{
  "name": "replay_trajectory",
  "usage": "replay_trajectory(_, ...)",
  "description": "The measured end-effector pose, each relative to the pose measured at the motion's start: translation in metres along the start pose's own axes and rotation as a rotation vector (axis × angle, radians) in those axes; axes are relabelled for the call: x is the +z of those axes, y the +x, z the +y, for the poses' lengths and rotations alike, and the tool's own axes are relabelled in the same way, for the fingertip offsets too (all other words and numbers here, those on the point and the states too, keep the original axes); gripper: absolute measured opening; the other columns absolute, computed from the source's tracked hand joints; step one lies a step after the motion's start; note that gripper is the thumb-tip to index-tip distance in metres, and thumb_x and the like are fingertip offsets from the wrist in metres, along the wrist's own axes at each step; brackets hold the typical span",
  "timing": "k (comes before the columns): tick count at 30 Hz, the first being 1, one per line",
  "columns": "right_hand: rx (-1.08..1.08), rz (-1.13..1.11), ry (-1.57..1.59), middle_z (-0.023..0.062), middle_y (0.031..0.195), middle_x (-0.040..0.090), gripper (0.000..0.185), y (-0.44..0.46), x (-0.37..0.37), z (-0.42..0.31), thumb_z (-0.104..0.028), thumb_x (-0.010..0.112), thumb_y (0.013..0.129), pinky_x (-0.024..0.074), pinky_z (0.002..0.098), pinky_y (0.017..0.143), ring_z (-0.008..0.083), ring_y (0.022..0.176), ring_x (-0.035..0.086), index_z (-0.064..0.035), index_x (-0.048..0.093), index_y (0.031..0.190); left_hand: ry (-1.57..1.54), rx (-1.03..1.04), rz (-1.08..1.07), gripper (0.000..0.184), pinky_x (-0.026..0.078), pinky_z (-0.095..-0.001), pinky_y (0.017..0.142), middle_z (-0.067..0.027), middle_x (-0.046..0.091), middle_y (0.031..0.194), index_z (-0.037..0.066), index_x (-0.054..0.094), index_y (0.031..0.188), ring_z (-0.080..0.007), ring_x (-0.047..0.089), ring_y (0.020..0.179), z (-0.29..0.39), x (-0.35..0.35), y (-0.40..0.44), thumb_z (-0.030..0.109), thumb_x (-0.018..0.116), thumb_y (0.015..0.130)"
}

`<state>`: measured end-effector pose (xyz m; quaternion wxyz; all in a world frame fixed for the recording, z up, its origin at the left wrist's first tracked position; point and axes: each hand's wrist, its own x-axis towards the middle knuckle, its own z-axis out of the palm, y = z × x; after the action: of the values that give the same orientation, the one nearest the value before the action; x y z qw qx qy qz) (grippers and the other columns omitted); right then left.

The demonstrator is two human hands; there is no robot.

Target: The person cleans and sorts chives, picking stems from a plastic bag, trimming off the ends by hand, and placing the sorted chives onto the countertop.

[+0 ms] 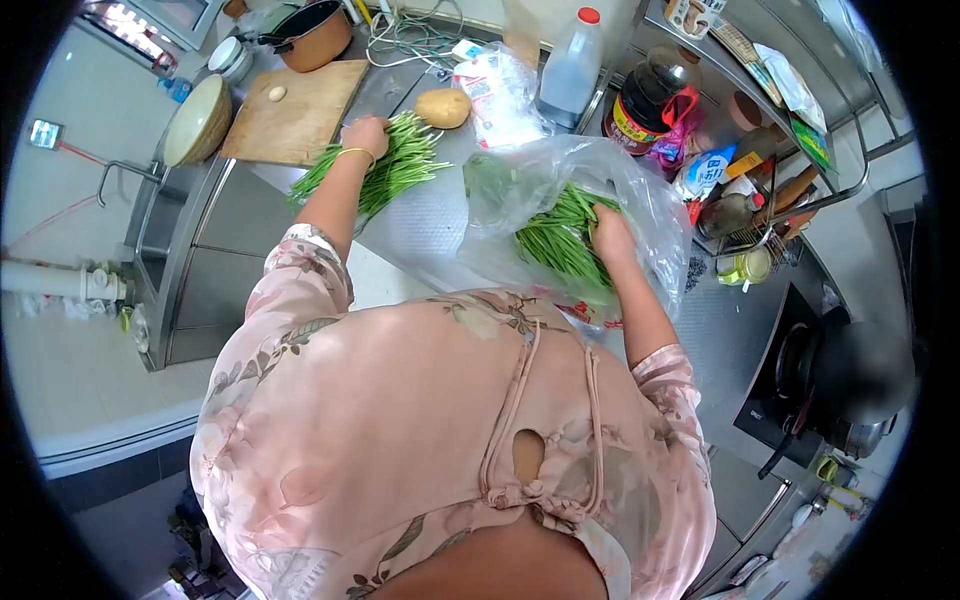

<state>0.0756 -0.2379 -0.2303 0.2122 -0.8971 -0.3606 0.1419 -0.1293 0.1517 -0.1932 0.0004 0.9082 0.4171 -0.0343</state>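
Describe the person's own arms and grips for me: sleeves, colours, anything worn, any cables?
The left sleeve and right sleeve are loose, pale pink with a flower-and-leaf print, and end well short of the wrists. The left grip and right grip are ungloved. A thin yellow bracelet circles the left wrist; none shows on the right. No cables or markings are visible on either arm.

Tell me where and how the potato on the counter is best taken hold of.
Probably best by the middle of the potato, from above, closing on its near and far sides. It is oval and lies lengthwise across the view, so the middle gives the narrower span; the green stalks crowd its left end, and the white plastic bag lies close to its right end.
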Motion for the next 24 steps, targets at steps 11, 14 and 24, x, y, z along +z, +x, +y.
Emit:
replay_trajectory(11,0.141,-0.218,1.155,-0.0018,0.06,0.046,0.018,-0.067,-0.122,-0.037,-0.02,0.062,0.078,0.0328,0.0206,0.046,0.0062,0.052,0.042,-0.0059,0.051,0.081,-1.205,0.415,-0.149,0.021,0.045,-0.0242,0.075,-0.0053,0.061,0.088,-0.001,0.059,0.098,-0.0112,0.056,0.083,0.113,-0.106,-0.042,0.01,0.058,0.08)
replay_trajectory(14,0.108,-0.159,1.457,-0.0016,0.06,0.044,0.014,-0.073,-0.156,-0.049,-0.016,0.06,0.08,0.0288,0.0187,0.044,0.0056,0.047,0.037,-0.0066,0.05,0.081,-1.219,0.609,-0.411,0.019,0.044,-0.0236,0.077,-0.0051,0.061,0.09,0.0,0.06,0.097,-0.0109,0.056,0.083,0.157,-0.142,-0.08,0.009,0.058,0.08)
replay_trajectory(24,-0.115,-0.264,1.897,0.0002,0.064,0.044,0.008,-0.072,-0.195,-0.069,-0.012,0.055,0.083,0.0293,0.0204,0.046,0.0072,0.045,0.035,-0.007,0.05,0.088,-1.176,0.993,-0.607,0.035,0.042,-0.023,0.08,-0.0037,0.061,0.098,0.002,0.056,0.108,-0.0069,0.054,0.085,0.253,-0.119,-0.133,0.015,0.064,0.076)
